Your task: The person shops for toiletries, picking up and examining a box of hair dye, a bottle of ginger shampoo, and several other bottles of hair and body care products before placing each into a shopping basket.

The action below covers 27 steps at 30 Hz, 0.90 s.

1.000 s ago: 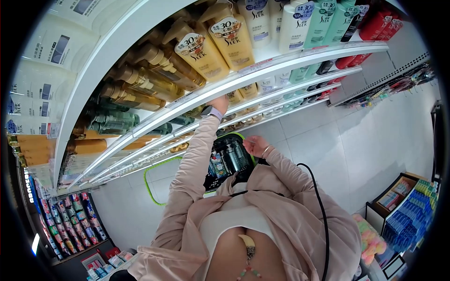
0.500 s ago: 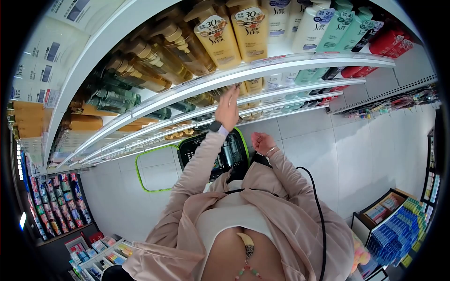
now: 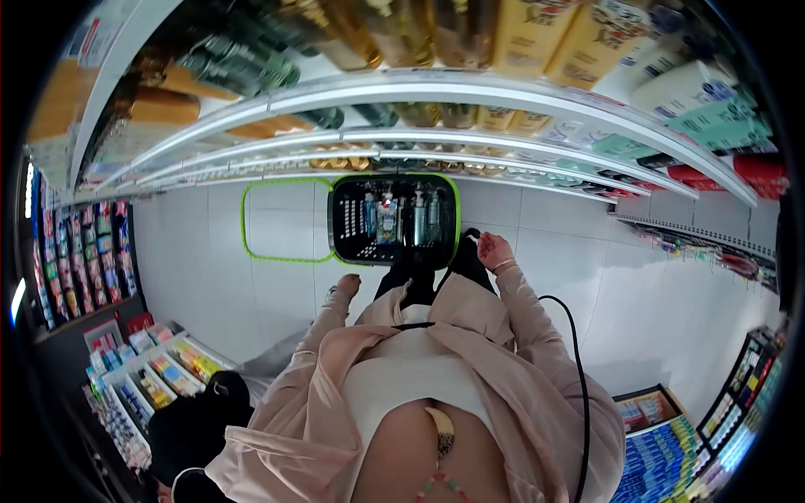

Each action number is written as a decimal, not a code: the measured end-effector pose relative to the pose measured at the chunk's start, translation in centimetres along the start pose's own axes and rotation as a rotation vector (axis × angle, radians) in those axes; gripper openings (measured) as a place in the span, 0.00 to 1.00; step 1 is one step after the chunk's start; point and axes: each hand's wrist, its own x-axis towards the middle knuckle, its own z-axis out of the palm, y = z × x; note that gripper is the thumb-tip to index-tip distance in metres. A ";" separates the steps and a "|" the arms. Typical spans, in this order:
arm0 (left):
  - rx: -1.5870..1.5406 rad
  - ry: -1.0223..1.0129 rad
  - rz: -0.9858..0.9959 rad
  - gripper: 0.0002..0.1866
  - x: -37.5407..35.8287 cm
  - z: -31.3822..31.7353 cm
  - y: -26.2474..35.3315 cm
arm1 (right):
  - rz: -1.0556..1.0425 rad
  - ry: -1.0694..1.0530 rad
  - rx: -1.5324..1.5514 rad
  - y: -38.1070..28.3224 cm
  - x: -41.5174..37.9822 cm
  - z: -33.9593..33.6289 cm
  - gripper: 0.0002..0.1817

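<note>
Basket [image 3: 348,220]: black mesh, lime-green rim and handle loop, on the floor [image 3: 251,277] just ahead of the person, under the bottom shelf [image 3: 503,94]. Four pump bottles [image 3: 401,214] upright inside, side by side; labels too small to read. Right hand [image 3: 493,250] by the basket's right corner, fingers curled around something small and white — grip looks closed, can't tell what on. Left hand [image 3: 347,285] low beside the body, empty, fingers loosely apart, near the basket, not touching. Shelves: gold, green, cream and red bottles, too blurred to read brands. Black cable [image 3: 577,360] runs down the right sleeve.
</note>
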 end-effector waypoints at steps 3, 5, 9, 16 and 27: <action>-0.479 -0.081 -0.207 0.13 -1.9 -0.6 3.2 | 0.067 -0.002 -0.092 2.1 1.2 0.1 0.07; 0.072 -0.144 0.027 0.15 0.4 2.5 2.6 | 0.076 -0.017 -0.186 3.3 1.1 1.1 0.07; 0.011 -0.179 0.100 0.17 -1.4 -3.2 8.0 | 0.067 0.034 -0.245 5.9 1.1 3.3 0.07; -0.406 -0.039 0.139 0.18 2.1 -7.6 0.6 | -0.107 0.000 -0.164 14.3 2.6 3.1 0.09; 0.266 -0.286 0.190 0.18 3.2 -6.1 -24.9 | -0.068 0.290 -0.657 28.2 -2.0 6.0 0.13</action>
